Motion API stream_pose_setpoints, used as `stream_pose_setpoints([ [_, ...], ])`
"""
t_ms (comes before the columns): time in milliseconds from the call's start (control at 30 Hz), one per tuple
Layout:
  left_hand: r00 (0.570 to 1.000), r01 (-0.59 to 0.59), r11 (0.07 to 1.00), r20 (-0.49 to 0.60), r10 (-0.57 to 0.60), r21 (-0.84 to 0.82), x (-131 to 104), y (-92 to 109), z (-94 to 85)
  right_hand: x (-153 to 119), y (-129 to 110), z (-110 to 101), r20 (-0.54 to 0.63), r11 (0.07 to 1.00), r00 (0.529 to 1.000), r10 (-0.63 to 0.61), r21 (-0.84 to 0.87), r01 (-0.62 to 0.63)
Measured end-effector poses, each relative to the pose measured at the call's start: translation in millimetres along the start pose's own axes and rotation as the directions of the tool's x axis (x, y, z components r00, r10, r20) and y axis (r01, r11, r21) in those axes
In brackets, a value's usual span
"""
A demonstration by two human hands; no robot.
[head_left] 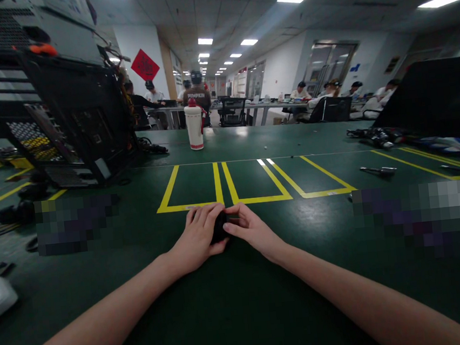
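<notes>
Two bare hands are being held together at the centre of the frame, low on the green work mat [242,301], and a small black object [219,229] is being gripped between them. The left hand [197,235] is being curled over the object's left side and top, fingers bent and closed around it; the right hand [249,227] is being pressed against its right side, thumb and forefinger pinched onto it. What the object is cannot be told, since most of it is being hidden by the fingers. It is being kept just below the yellow taped boxes [223,186] marked on the mat, touching or nearly touching the surface. For a piece this small, the work is judged to be done best with the wrists rested on the mat, the part steadied by the left hand while fine turning or pressing is being done by the right fingertips, and the part kept low so that nothing is dropped. A black open computer chassis [58,124] is being left standing at the upper left, a white bottle with a red cap [194,126] above the centre, and a screwdriver-like tool [378,169] at the right. Other people are being seen seated at distant tables.
</notes>
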State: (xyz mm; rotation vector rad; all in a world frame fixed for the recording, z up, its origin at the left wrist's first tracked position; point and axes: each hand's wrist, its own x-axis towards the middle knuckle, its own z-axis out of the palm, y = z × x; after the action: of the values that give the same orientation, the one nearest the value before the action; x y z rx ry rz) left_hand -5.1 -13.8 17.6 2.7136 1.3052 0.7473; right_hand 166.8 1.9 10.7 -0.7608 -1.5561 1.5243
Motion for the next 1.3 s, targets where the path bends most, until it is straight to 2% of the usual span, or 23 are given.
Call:
stream_pose_setpoints([
  [133, 1.000, -0.004, 1.000, -0.028, 0.004, 0.007, 0.0, -2.8, 4.9, 0.9, -0.7, -1.3, -0.027, 0.998, 0.999, 0.023, -0.053, -0.024],
  [233, 0.999, -0.011, 1.000, -0.048, 0.012, 0.011, -0.4, -5.8, 9.4, 2.2, -0.5, -3.7, 0.011, 0.997, 0.998, 0.060, -0.044, -0.059],
  [333, 0.999, -0.011, 1.000, -0.045, 0.011, 0.014, -0.8, -7.6, 11.6, 2.6, 0.8, -4.5, 0.058, 1.000, 0.998, 0.028, 0.007, -0.028],
  [500, 1.000, -0.009, 1.000, -0.023, 0.009, 0.012, -0.4, -6.9, 8.9, 0.5, 1.7, -2.4, 0.045, 0.999, 0.999, 0.008, 0.042, -0.009],
  [667, 1.000, -0.001, 1.000, -0.008, 0.001, 0.002, -0.1, -4.4, 5.6, 0.1, 1.2, -1.1, -0.006, 1.000, 1.000, -0.005, -0.002, 0.005],
  [900, 1.000, -0.004, 1.000, -0.029, 0.004, 0.003, -1.2, -6.0, 8.2, -0.4, -4.2, -3.7, 0.025, 0.997, 0.997, 0.072, -0.017, -0.072],
  [1033, 0.999, -0.002, 1.000, -0.033, 0.002, 0.007, -1.4, -6.5, 8.7, -0.5, -3.3, -3.4, 0.062, 0.999, 0.997, 0.044, 0.027, -0.045],
  [1300, 0.999, -0.011, 1.000, -0.038, 0.012, 0.018, -0.3, -6.7, 10.2, 0.5, 0.2, -0.7, 0.005, 1.000, 1.000, -0.006, 0.004, 0.006],
])
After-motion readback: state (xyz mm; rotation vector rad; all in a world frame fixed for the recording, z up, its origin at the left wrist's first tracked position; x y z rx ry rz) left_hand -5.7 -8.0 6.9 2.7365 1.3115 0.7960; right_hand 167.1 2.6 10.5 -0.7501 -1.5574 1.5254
